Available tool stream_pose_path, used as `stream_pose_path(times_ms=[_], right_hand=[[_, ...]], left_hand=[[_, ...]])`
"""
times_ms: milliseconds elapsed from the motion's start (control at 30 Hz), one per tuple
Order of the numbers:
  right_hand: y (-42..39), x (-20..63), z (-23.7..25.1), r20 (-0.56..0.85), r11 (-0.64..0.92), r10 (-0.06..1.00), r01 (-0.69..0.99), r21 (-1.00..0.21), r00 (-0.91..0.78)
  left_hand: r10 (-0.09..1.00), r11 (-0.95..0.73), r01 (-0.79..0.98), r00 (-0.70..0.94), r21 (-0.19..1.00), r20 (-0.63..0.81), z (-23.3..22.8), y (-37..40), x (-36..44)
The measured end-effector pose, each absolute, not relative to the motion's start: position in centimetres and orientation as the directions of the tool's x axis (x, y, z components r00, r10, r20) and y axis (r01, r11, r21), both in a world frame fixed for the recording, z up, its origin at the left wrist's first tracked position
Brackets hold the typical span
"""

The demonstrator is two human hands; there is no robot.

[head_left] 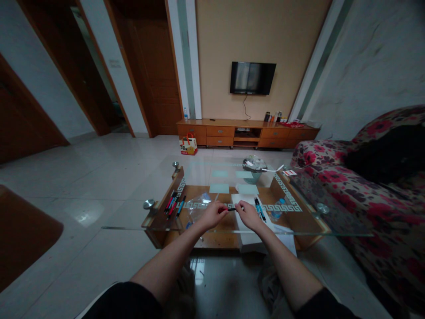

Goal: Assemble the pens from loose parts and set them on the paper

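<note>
Both hands pinch one pen over the glass table.
Left hand (215,214) and right hand (248,214) grip the pen (232,209) at opposite ends above the table (332,221); a hard tug could drop it.

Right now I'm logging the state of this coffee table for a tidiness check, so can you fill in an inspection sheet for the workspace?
Surface: glass table top with patterned border, over a wooden lower shelf.
Job's things: one pen held between both hands.
Clutter: loose pens at the left edge; clear plastic bag; two blue pens on white paper; a basket at the far end.
Hands: left hand and right hand, fingers closed on the pen's ends.
Cables: one cord hanging below the wall TV.
Surroundings: floral sofa at right, wooden TV cabinet, tiled floor, wooden doors at left.
</note>
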State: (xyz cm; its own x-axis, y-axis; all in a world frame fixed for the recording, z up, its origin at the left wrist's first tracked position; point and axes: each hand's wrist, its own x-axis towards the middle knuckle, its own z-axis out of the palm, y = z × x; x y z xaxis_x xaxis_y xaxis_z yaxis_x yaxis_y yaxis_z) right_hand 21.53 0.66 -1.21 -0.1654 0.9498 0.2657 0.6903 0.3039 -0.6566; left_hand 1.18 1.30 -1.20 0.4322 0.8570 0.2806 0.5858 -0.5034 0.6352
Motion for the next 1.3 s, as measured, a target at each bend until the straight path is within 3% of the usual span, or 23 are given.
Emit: stream_pose_path(times_ms=[167,467,600,767,967,1133,1300], right_hand=[[0.8,21.6,-1.5,0.280,0.347,0.935,0.713,-0.609,-0.217],[0.9,21.5,-1.6,0.235,0.316,0.948,0.697,-0.644,-0.212],[0.7,21.4,-1.3,0.204,0.268,0.963,0.632,-0.727,-0.174],[0.6,20.9,-0.9,0.081,0.132,0.986,0.393,-0.910,-0.143],[-0.3,19.6,-0.8,0.082,0.189,0.932,0.280,-0.941,-0.352],[-0.5,19.1,-0.7,0.017,0.064,0.960,0.159,-0.985,-0.281],[-0.6,19.4,-1.0,-0.080,-0.076,0.956,0.025,-0.997,-0.284]], left_hand=[[0.859,-0.496,0.583,0.436,0.643,0.268,-1.5,1.5,1.1],[0.836,-0.533,0.564,0.467,0.631,0.289,-1.6,1.6,0.9],[0.852,-0.507,0.565,0.440,0.651,0.283,-1.4,1.5,1.1],[0.900,-0.419,0.518,0.347,0.746,0.264,-1.2,1.2,1.5],[0.941,-0.276,0.233,0.262,0.933,0.213,-1.3,1.2,2.7],[0.959,-0.055,-0.044,0.277,0.998,0.065,-1.9,1.4,3.3],[0.957,0.030,-0.108,0.289,0.994,0.002,-2.4,1.6,3.1]])
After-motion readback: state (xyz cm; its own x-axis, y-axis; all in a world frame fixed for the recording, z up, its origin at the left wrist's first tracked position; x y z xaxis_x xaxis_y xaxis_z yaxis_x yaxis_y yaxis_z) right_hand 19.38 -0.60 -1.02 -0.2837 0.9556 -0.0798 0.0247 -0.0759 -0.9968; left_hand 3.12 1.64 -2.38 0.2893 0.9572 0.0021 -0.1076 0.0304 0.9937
